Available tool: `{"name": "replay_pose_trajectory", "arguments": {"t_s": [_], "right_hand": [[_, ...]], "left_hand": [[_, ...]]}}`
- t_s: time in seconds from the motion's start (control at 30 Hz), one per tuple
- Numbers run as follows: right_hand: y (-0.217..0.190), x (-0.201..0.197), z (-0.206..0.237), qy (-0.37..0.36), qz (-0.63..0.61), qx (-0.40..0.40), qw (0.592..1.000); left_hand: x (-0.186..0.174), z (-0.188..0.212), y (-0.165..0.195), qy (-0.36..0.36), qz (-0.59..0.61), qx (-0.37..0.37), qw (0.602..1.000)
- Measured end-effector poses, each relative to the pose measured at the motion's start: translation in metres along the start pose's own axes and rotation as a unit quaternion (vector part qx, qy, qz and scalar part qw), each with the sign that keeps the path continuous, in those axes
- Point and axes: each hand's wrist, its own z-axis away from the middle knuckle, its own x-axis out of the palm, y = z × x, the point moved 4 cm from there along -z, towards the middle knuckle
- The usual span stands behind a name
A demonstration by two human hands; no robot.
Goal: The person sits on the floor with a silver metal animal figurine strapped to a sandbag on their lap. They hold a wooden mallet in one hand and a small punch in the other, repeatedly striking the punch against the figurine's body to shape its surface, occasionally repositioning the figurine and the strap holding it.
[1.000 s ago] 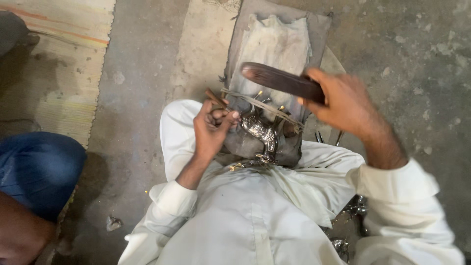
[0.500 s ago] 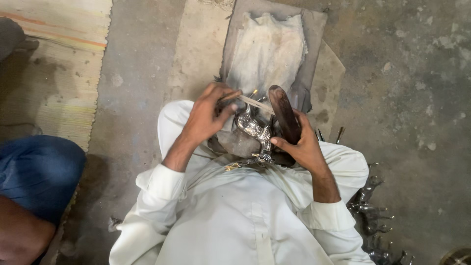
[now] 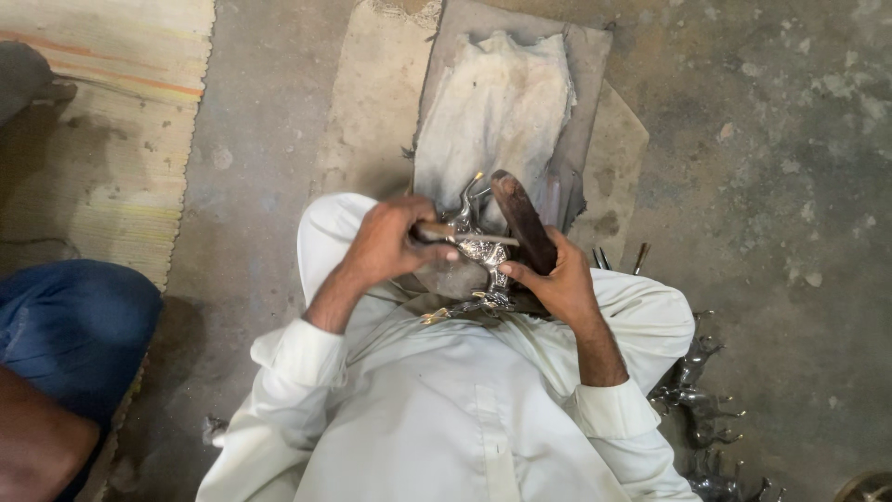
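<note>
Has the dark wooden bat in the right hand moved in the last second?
Yes. The bat was raised level over the grey cloth; now the right hand has swung it down, upright beside the shiny metal figure.

Metal figurines crowd right; concrete floor open.

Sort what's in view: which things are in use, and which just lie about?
In use: left hand holding thin rod; right hand gripping dark wooden block; shiny metal figurine.
Lying about: grey cloth, metal figurines, striped mat.
</note>
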Motion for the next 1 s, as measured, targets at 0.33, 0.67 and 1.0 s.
{"name": "replay_pose_trajectory", "arguments": {"t_s": [0.33,0.67,1.0], "right_hand": [[-0.015,0.004,0.004,0.057,0.129,0.004,0.990],[-0.013,0.007,0.003,0.082,0.138,0.004,0.987],[0.000,0.005,0.004,0.062,0.101,-0.032,0.992]], "left_hand": [[0.011,0.006,-0.001,0.148,-0.065,-0.003,0.987],[0.023,0.004,-0.027,0.133,0.040,-0.066,0.988],[0.026,0.018,-0.034,0.092,0.063,-0.074,0.991]]}}
